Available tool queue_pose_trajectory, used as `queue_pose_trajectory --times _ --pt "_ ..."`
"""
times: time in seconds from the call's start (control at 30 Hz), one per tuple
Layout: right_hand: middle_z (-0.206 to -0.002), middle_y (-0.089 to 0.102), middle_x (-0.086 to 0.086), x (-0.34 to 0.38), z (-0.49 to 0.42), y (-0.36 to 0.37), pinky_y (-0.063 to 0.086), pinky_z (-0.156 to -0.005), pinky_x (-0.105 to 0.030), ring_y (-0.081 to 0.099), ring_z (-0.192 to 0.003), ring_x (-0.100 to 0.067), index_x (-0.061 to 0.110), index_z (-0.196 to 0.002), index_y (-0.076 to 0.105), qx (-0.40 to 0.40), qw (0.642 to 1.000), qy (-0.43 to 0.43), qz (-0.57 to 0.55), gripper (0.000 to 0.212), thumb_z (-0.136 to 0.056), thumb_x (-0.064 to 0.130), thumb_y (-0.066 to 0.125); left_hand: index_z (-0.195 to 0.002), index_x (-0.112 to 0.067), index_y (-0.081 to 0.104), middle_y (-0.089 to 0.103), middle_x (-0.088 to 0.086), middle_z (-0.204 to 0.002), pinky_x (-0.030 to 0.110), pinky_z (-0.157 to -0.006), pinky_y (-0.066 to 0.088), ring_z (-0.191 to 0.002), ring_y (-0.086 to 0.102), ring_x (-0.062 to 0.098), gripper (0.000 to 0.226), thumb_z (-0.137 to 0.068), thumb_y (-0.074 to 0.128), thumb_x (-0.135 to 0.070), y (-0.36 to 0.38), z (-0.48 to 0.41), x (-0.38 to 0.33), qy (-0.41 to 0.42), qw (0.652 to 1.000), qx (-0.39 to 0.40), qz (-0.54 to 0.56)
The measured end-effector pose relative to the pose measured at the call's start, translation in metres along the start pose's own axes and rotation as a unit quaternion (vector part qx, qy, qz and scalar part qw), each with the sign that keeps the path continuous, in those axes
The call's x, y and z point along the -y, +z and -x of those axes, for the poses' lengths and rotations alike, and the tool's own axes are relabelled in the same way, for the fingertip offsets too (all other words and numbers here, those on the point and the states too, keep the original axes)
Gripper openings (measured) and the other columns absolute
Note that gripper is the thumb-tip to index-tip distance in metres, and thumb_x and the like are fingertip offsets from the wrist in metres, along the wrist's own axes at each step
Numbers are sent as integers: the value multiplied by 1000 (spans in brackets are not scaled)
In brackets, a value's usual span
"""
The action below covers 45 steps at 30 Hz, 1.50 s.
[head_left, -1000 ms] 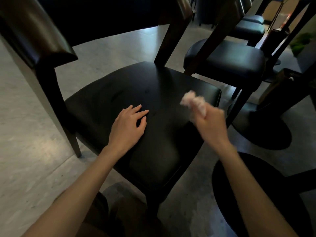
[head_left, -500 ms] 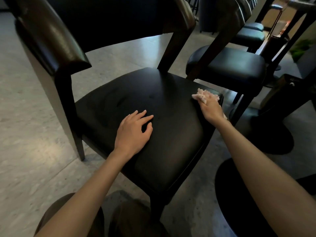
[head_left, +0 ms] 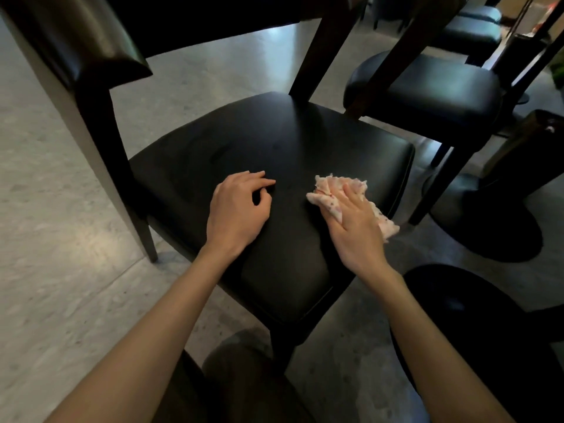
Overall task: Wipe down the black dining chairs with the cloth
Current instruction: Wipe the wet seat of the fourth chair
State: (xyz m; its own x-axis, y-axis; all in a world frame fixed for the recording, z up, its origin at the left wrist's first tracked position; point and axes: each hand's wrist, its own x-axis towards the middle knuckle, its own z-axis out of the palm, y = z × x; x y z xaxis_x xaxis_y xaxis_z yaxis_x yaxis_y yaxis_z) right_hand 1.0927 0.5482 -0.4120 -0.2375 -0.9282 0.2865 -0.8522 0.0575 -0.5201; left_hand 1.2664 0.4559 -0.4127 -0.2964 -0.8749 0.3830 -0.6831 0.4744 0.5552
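Obs.: nearest black dining chair, seat (head_left: 274,138) facing the camera, backrest (head_left: 76,35) at upper left. The pink patterned cloth (head_left: 329,186) lay bunched on the right half of the seat, near its right edge.

Right hand (head_left: 355,230): fingers (head_left: 351,196) extended and laid flat on the cloth, pressing it to the upholstery. This was not a closed grasp. A fold covered the thumb side, so the thumb's position could not be told.

Left hand (head_left: 236,209): on mid-seat just left of the cloth, fingers loosely bent, tips touching the surface, grasping nothing. It seemed to brace the chair.

Judged step: wiping the seat pad; backrest and legs apparently not yet done.

Risks:
- The cloth was held by pressure only. A fast stroke toward the right edge could let it slide out and drop to the floor (head_left: 45,239), picking up grit.
- A wadded cloth gives a narrow contact patch. The far corners and the piped rim may be missed.
- The bracing left hand covered part of the seat, which may stay unwiped or take fingermarks.
- Hard sideways pushing could scoot the chair into the second chair (head_left: 433,90) or the pedestal base (head_left: 488,221) close on the right.
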Motion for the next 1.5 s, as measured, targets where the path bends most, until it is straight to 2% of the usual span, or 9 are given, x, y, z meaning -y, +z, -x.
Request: queue_pose_trajectory --times 0.33,0.43,0.57,0.67,0.8,1.0,1.27,1.4,1.5 --pt "-150 43 2 28 23 10 20 -119 -38 30 -144 -20 23 -140 52 95 977 -187 45 47 -98 34 32 -127 -19 62 61 -5 -128 12 -101 41 -121 52 1 46 -82 73 -13 -20 5 18 -43 978 -52 198" --pt "-156 33 -2 3 -24 8 11 -117 -38 21 -146 -29 21 -145 44 99 986 -111 80 43 -103 23 36 -132 -20 58 57 -4 -134 7 -103 26 -127 47 6 41 -91 64 -21 -26 19 25 -19 996 -25 84" --pt "-154 35 -4 16 -60 11 25 -109 -34 30 -142 -26 19 -148 36 115 991 -33 64 45 -104 28 37 -144 -22 43 35 -4 -153 21 -111 9 -144 21 13 45 -101 43 -37 -35 52 31 -87 996 6 -16" --pt "-156 33 -2 55 -43 22 30 -106 -31 34 -139 -19 24 -147 39 175 976 -125 31 44 -104 33 38 -150 -20 30 21 -5 -159 26 -115 10 -147 13 11 59 -98 42 -46 -46 69 34 -155 987 22 -26" --pt "-159 25 1 64 -33 33 26 -117 -36 25 -145 -14 24 -150 33 234 942 -234 47 47 -104 29 38 -150 -21 29 21 -5 -159 28 -115 15 -146 16 11 59 -98 42 -47 -56 84 32 -168 985 24 -36" --pt "-159 22 -12 41 -87 25 35 -106 -44 40 -134 -36 21 -153 24 163 973 -75 148 53 -102 18 40 -148 -23 33 24 -6 -158 28 -114 20 -145 22 13 56 -98 44 -44 -66 90 29 -158 986 41 -33" --pt "-162 11 2 64 -55 22 26 -114 -50 31 -141 -23 34 -153 16 244 927 -255 126 52 -105 35 35 -148 -23 34 23 -6 -158 30 -116 22 -145 22 12 54 -99 44 -42 -62 90 24 -170 985 28 -25" --pt "-157 26 -15 52 -85 15 32 -107 -43 37 -135 -39 18 -152 26 177 958 -145 175 52 -103 14 40 -143 -25 44 34 -8 -153 28 -112 26 -135 40 14 48 -97 49 -40 -71 92 27 -173 985 14 -22" --pt "-149 40 -15 81 -64 31 34 -104 -36 45 -129 -34 15 -151 28 238 944 -201 108 50 -103 16 41 -143 -25 44 35 -8 -152 37 -109 38 -122 53 26 50 -96 52 -39 -78 95 28 -192 981 32 -19"
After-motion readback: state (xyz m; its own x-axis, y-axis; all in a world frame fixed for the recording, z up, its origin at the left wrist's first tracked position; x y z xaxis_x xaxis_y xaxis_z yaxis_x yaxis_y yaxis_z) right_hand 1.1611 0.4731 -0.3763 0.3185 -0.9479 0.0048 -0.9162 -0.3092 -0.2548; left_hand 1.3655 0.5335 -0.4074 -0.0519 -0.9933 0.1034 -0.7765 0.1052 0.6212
